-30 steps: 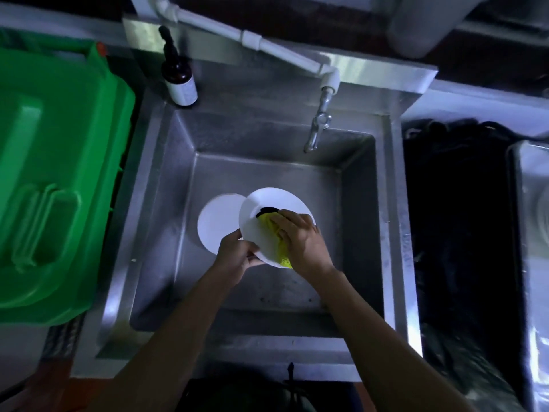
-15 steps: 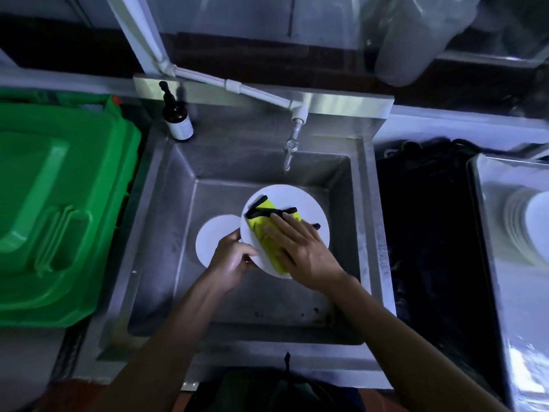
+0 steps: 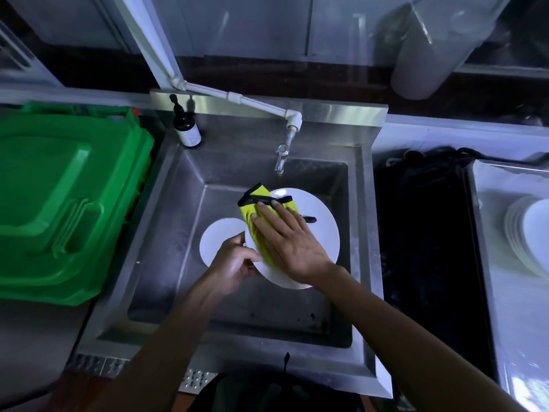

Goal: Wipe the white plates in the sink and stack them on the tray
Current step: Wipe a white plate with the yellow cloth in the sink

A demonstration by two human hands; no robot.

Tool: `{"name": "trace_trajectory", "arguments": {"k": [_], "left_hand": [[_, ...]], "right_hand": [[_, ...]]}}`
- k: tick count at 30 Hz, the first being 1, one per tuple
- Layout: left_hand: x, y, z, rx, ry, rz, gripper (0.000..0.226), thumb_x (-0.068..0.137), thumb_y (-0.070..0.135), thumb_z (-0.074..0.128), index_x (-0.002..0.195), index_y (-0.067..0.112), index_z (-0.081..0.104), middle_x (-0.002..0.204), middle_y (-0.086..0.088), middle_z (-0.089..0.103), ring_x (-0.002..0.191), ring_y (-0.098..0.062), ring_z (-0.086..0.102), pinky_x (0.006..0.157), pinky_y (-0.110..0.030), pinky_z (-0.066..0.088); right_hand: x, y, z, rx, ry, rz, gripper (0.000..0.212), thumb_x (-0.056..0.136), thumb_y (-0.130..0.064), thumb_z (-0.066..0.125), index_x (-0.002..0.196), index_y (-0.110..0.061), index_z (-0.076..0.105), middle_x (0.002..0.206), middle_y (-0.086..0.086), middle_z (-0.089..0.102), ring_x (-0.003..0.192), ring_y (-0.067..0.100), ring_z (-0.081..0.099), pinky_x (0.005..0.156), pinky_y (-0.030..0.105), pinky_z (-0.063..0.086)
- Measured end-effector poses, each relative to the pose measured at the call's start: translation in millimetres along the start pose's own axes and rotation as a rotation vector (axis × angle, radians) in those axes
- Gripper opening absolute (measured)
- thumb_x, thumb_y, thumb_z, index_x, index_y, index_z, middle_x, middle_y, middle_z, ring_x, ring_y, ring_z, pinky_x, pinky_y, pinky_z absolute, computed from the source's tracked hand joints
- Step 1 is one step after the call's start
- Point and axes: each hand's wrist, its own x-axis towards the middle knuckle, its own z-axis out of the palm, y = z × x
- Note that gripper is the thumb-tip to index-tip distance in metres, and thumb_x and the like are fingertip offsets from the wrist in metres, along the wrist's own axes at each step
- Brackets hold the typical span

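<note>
Over the steel sink (image 3: 166,233) I hold a white plate (image 3: 322,230) tilted up, my left hand (image 3: 234,263) gripping its lower left rim. My right hand (image 3: 289,236) lies flat on the plate face, pressing a yellow cloth with black trim (image 3: 258,209) against it. The cloth's top corner sticks out past the plate's upper left edge. A second white plate (image 3: 218,239) lies on the sink floor to the left, partly covered by the held plate and my left hand. A stack of white plates (image 3: 525,233) rests on the metal tray (image 3: 490,203) at the far right.
A tap (image 3: 280,156) on a white pipe hangs just above the held plate. A dark pump bottle (image 3: 187,129) stands at the sink's back left corner. A green plastic bin lid (image 3: 59,203) fills the left side. A black bag-lined bin (image 3: 421,233) sits between sink and tray.
The plate has been raised and turned more face-on toward me. My right hand with the cloth has slid up across it. The camera has tilted up, bringing the tray into view.
</note>
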Motion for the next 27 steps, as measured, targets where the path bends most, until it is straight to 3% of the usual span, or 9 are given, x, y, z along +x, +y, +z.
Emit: {"name": "trace_trajectory", "arguments": {"k": [6,12,20,24,27], "left_hand": [[-12,-9,11,-0.026,0.063,0.038,0.045,0.058,-0.001,0.062,0.098,0.013,0.076,0.101,-0.018,0.074,0.085,-0.033,0.073,0.068,-0.043,0.058],[-21,-14,26,-0.052,0.119,0.078,0.048,0.056,-0.001,0.059,0.094,0.021,0.078,0.091,-0.006,0.076,0.078,-0.025,0.074,0.065,-0.042,0.058],[-32,-15,43,-0.125,0.222,0.149,0.044,0.054,-0.002,0.059,0.090,0.016,0.077,0.092,-0.009,0.074,0.082,-0.027,0.071,0.064,-0.044,0.058],[-32,-13,48,-0.154,0.245,0.178,0.045,0.054,-0.002,0.057,0.089,0.019,0.077,0.092,-0.007,0.073,0.083,-0.027,0.070,0.072,-0.052,0.060],[-31,-9,52,-0.168,0.278,0.177,0.045,0.054,-0.001,0.057,0.093,0.014,0.072,0.095,-0.009,0.072,0.088,-0.032,0.066,0.073,-0.051,0.061]], "right_hand": [[8,18,-7,0.076,0.131,0.081,0.053,0.109,-0.028,0.034,0.160,-0.021,0.021,0.169,-0.001,0.012,0.156,0.026,0.003,0.123,0.049,0.014],[-6,39,-2,0.124,0.230,0.200,0.053,0.107,-0.022,0.038,0.158,-0.016,0.028,0.167,0.003,0.018,0.156,0.030,0.008,0.123,0.051,0.016],[-28,51,11,0.121,0.226,0.337,0.051,0.108,-0.028,0.033,0.158,-0.019,0.028,0.168,0.001,0.013,0.156,0.026,0.003,0.126,0.047,0.010],[-38,49,18,0.147,0.208,0.367,0.052,0.106,-0.028,0.034,0.157,-0.019,0.030,0.168,0.000,0.016,0.156,0.026,0.006,0.124,0.050,0.015],[-47,43,26,0.168,0.199,0.376,0.053,0.104,-0.029,0.032,0.156,-0.019,0.031,0.167,0.002,0.019,0.155,0.027,0.011,0.123,0.052,0.020]]}}
